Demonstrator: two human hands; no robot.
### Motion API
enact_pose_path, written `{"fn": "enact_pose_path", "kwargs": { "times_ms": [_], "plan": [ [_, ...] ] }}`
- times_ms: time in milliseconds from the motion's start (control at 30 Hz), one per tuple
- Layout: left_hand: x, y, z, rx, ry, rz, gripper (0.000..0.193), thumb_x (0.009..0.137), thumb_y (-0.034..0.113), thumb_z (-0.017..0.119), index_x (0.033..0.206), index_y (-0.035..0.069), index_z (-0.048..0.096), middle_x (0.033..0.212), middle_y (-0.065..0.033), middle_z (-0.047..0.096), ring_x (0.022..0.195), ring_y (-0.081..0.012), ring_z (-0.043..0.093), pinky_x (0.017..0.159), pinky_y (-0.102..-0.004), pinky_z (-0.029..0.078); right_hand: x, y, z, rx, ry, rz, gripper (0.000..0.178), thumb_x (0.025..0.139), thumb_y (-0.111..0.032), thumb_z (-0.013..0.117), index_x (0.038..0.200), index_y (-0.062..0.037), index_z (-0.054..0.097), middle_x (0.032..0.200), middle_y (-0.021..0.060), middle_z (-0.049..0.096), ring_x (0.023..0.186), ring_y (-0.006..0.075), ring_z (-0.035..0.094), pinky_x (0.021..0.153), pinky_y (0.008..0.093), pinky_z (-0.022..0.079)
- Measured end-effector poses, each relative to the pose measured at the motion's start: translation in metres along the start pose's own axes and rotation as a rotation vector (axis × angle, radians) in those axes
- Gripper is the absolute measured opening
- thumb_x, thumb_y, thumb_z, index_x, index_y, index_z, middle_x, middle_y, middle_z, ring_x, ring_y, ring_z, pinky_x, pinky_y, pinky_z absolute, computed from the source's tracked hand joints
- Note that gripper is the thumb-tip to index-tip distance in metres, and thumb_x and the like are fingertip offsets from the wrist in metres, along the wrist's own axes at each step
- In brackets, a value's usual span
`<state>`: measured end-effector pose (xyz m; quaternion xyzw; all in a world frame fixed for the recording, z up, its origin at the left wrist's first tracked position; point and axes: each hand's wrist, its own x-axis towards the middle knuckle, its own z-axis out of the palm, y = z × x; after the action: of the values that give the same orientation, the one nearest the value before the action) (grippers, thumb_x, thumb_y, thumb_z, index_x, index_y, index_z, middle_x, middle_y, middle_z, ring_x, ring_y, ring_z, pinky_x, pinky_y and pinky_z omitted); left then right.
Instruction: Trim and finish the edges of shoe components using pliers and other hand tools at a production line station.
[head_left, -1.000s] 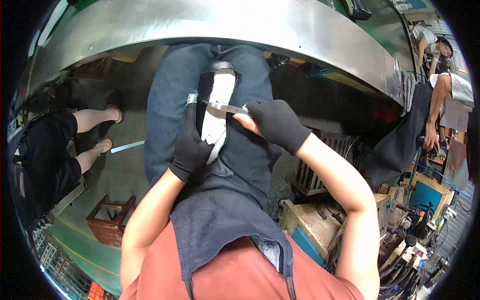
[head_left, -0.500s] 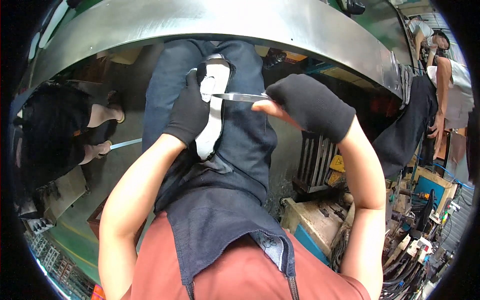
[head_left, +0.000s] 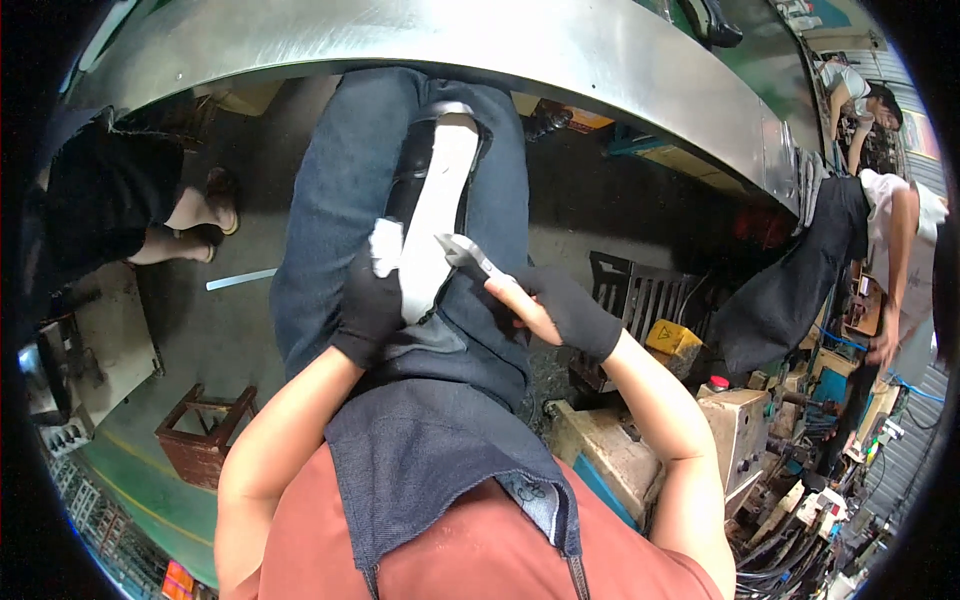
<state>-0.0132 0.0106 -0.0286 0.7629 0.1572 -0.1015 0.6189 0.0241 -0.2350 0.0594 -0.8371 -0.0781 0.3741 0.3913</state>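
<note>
Lying sole up between my thighs is a black shoe [head_left: 400,197] with a long white underside [head_left: 443,190]. My left hand [head_left: 373,303], in a black glove with fingertips uncovered, is closed around its left side near the close end. A white patch [head_left: 386,246] covers the thumb area; whether it is a wrap or a loose scrap I cannot tell. My right hand [head_left: 565,312], gloved alike, grips silver pincers [head_left: 472,255], the thumb along the handle. Their head lies over the right edge of the white underside; contact is unclear.
A steel bench edge [head_left: 420,38] runs across ahead of my knees. At left are a wooden stool [head_left: 207,435] and a seated person's legs [head_left: 190,215]. Worn machinery [head_left: 610,455] stands close on the right, with people [head_left: 890,240] beyond it.
Both hands have come closer to me along the shoe. My right hand also moved left, and the pincers now angle up and left over the underside. More of the shoe shows.
</note>
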Motion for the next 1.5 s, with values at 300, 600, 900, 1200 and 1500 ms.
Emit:
{"fn": "enact_pose_path", "kwargs": {
  "times_ms": [300,600,900,1200,1500],
  "plan": [
    [-0.010,0.032,-0.019,0.172,-0.254,0.273,0.096,0.071,0.036,0.084,0.142,-0.001,0.031,0.134,-0.0217,0.050,0.125,-0.0313,0.052,0.103,-0.0393,0.043,0.002,-0.050,0.000,-0.170,0.097,-0.729,0.037,0.093,-0.040,0.060,0.087,-0.0033,0.062,0.079,0.0196,0.061,0.071,0.0400,0.062,0.062,0.0461,0.047],
    [0.004,0.162,-0.151,0.772,-0.462,0.458,0.075,0.067,0.027,0.084,0.132,0.007,0.054,0.111,-0.0190,0.066,0.101,-0.0267,0.066,0.084,-0.0384,0.052,-0.060,-0.030,-0.028,-0.244,-0.054,-0.337,0.027,0.095,-0.028,0.058,0.095,-0.0021,0.065,0.081,0.0179,0.060,0.075,0.0381,0.059,0.064,0.0419,0.046],
    [-0.004,0.047,0.000,0.318,-0.126,0.323,0.073,0.088,0.029,0.069,0.142,-0.006,0.037,0.143,-0.0265,0.043,0.136,-0.0337,0.042,0.111,-0.0378,0.035,-0.064,-0.020,-0.010,0.054,0.086,-0.316,0.024,0.095,-0.025,0.059,0.095,-0.0014,0.063,0.084,0.0170,0.062,0.077,0.0324,0.062,0.070,0.0382,0.048],
    [-0.029,0.030,0.003,0.237,-0.189,0.244,0.087,0.082,0.023,0.074,0.146,-0.009,0.025,0.148,-0.0246,0.039,0.137,-0.0313,0.039,0.112,-0.0392,0.033,-0.016,-0.061,-0.014,-0.575,0.071,-0.139,0.050,0.096,-0.043,0.049,0.081,-0.0010,0.071,0.073,0.0233,0.065,0.073,0.0376,0.067,0.064,0.0465,0.052],
    [0.027,0.000,-0.004,0.058,-0.226,0.224,0.081,0.093,0.027,0.060,0.148,-0.009,0.012,0.149,-0.0298,0.031,0.138,-0.0364,0.035,0.113,-0.0386,0.029,0.036,0.011,-0.029,-0.679,0.197,-0.552,0.051,0.092,-0.052,0.054,0.077,-0.0036,0.061,0.078,0.0192,0.066,0.067,0.0368,0.066,0.059,0.0465,0.052]
  ]
}}
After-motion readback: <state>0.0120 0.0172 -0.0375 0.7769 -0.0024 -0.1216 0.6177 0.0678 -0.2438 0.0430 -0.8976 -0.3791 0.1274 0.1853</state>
